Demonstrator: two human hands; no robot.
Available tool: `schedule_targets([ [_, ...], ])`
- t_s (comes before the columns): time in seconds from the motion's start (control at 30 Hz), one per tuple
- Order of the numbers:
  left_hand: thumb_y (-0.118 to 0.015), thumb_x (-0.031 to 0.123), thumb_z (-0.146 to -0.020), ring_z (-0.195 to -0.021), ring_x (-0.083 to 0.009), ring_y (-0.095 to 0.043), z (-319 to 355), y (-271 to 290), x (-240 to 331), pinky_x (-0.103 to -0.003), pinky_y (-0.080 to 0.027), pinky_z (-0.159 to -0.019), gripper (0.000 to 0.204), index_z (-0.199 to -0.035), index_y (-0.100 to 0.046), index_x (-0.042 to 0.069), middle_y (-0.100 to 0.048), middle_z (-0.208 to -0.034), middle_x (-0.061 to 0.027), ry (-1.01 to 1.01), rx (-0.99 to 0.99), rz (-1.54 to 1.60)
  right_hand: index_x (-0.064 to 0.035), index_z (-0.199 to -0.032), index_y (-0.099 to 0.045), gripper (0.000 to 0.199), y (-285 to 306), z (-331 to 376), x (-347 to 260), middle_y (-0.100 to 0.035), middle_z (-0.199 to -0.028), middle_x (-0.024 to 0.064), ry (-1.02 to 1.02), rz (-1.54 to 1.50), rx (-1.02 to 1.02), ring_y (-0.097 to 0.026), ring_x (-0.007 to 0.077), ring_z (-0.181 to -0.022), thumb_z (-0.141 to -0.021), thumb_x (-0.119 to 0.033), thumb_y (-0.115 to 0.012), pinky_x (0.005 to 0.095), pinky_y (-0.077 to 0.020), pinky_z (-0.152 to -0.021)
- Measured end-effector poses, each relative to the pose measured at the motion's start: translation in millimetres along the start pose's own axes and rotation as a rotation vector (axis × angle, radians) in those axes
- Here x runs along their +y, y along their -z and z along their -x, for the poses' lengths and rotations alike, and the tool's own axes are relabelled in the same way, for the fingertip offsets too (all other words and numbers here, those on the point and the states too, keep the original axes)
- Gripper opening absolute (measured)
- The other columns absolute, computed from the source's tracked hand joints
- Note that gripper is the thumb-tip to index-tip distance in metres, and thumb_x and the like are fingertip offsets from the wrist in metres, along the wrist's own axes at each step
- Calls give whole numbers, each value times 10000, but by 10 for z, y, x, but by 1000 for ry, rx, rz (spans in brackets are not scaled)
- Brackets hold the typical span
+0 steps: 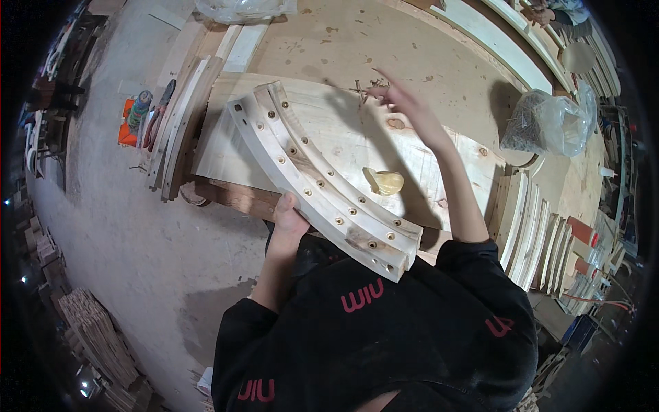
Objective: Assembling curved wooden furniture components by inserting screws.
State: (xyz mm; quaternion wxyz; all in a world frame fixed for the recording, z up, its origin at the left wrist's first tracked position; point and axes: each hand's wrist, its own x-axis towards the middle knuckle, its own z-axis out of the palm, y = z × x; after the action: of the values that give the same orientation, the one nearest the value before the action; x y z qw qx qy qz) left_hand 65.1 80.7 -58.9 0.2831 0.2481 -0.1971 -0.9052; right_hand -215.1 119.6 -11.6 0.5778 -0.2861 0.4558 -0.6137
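My left hand (290, 218) is closed around the near edge of a set of curved wooden pieces (302, 175), its thumb on top. They lie side by side, tilted across the front of a pale wooden board (268, 86). Rows of round holes, several with brass-coloured rims, run along them. Beyond them my right hand (406, 101) is raised over the board, slightly blurred, fingers stretched apart. Right by its fingertips are several screws (358, 89); whether any touch the fingers is unclear. A yellowish, glossy lump (386, 182) sits on the board between the curved pieces and my right forearm.
Curved wooden strips (180, 127) are stacked at left, beside pliers (165, 96) and an orange tool (128, 123). A clear plastic bag (549, 123) stands at right, above more curved pieces (518, 220). Another person's hand (539, 14) shows at the far right.
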Motion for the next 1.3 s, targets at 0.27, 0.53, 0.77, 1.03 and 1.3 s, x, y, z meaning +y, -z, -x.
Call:
schedule_targets([
  [0.27, -660, 437, -642, -1125, -275, -431, 7, 88, -12, -421, -403, -918, 856, -1305, -254, 77, -401, -1241, -114, -26, -48, -79, -182, -1264, -422, 434, 392, 601, 983, -281, -1363, 141, 71, 1817, 508, -245, 412, -1220, -875, -369, -379, 611, -160, -944],
  [0.53, -656, 424, -646, -1116, -274, -447, -6, 137, -24, -416, -400, -922, 816, -1284, -300, 59, -434, -1225, -117, -22, -67, -23, -57, -1141, -524, 374, 290, 589, 1102, -453, -1243, 142, 285, 1589, 594, -342, 396, -1168, -808, -228, -542, 522, -254, -942],
  [0.77, -650, 439, -635, -1116, -275, -443, 1, 107, -14, -414, -389, -928, 828, -1282, -302, 58, -433, -1222, -114, -41, -3, -82, -31, -1001, -597, 277, 298, 600, 1125, -525, -1165, 121, 400, 1530, 611, -405, 368, -1126, -772, -187, -593, 465, -301, -924],
  [1.03, -657, 436, -627, -1129, -273, -427, 15, 102, 6, -409, -385, -932, 835, -1277, -304, 50, -422, -1232, -112, -39, 2, -69, -35, -731, -622, 127, 290, 582, 1053, -600, -1039, 80, 527, 1575, 643, -505, 312, -996, -718, -158, -653, 431, -352, -857],
  [1.3, -677, 417, -624, -1133, -279, -421, 35, 68, 51, -414, -379, -940, 859, -1290, -276, 53, -402, -1246, -116, -46, 6, -58, -62, -1138, -447, 441, 587, 105, 802, -599, -883, 116, 340, 1163, 800, -589, 275, -739, -729, -54, -611, 349, -468, -652],
])
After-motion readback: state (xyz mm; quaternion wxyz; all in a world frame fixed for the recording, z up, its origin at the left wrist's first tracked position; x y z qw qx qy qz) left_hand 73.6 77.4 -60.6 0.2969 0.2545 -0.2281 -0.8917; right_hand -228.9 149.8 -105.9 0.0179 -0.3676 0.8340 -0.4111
